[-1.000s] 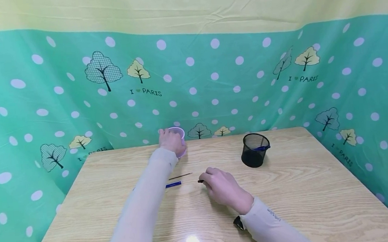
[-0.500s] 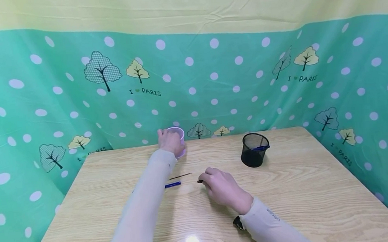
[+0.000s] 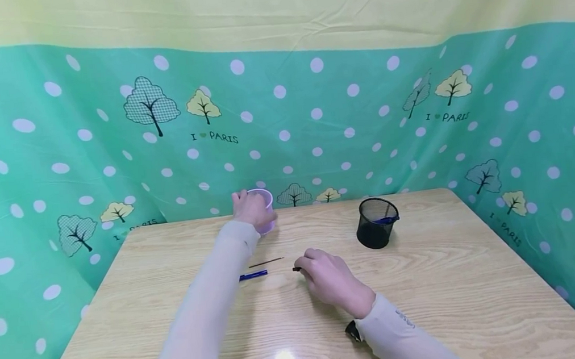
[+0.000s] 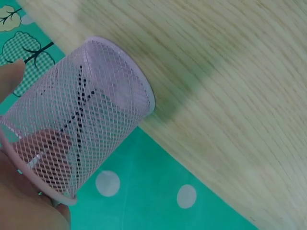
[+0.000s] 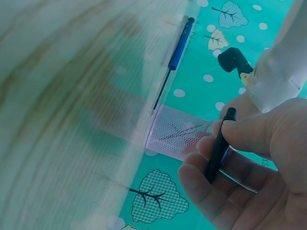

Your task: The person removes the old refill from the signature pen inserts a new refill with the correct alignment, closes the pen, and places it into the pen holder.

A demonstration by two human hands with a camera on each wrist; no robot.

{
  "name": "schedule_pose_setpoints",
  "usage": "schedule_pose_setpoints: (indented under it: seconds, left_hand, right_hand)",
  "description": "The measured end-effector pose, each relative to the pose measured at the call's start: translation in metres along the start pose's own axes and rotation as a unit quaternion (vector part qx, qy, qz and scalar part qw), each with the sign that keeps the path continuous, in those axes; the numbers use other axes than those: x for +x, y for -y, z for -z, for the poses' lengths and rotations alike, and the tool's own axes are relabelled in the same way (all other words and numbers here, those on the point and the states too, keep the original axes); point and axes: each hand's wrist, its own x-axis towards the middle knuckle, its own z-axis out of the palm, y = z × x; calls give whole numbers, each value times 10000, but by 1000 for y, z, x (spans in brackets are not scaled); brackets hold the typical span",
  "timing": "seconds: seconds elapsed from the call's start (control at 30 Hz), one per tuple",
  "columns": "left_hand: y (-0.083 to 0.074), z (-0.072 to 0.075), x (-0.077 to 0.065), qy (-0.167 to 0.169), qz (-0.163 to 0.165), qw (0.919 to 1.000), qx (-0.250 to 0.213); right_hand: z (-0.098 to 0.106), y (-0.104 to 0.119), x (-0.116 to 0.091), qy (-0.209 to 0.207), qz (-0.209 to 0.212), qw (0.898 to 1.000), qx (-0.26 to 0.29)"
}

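Observation:
My left hand (image 3: 250,210) holds a pale purple mesh pen holder (image 4: 105,96) at its rim, at the back of the table. In the left wrist view, some fingertips show through the mesh while the thumb stands off the wall; whether the fingers are inside or behind it is unclear. My right hand (image 3: 327,276) pinches a short black pen section (image 5: 219,151) with a threaded end between thumb and fingers. Between the hands lie a blue pen barrel (image 3: 253,275) and a thin dark refill (image 3: 266,262).
A black mesh pen holder (image 3: 376,231) with a blue pen in it stands at the back right. Green dotted cloth (image 3: 312,114) hangs behind and at both sides of the wooden table (image 3: 481,276). My left forearm partly covers the barrel's left end.
My left hand stays at the purple holder; its thumb sticks out slightly more. The left forearm has shifted a little left, uncovering more of the blue barrel. My right hand keeps still.

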Motion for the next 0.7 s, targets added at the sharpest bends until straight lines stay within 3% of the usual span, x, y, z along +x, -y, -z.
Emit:
schedule_pose_setpoints:
  seconds: [0.7]
  left_hand:
    - [6, 20, -6, -217, -456, 9982, -316]
  right_hand:
    - [-1, -1, 0, -12, 19, 10000, 11]
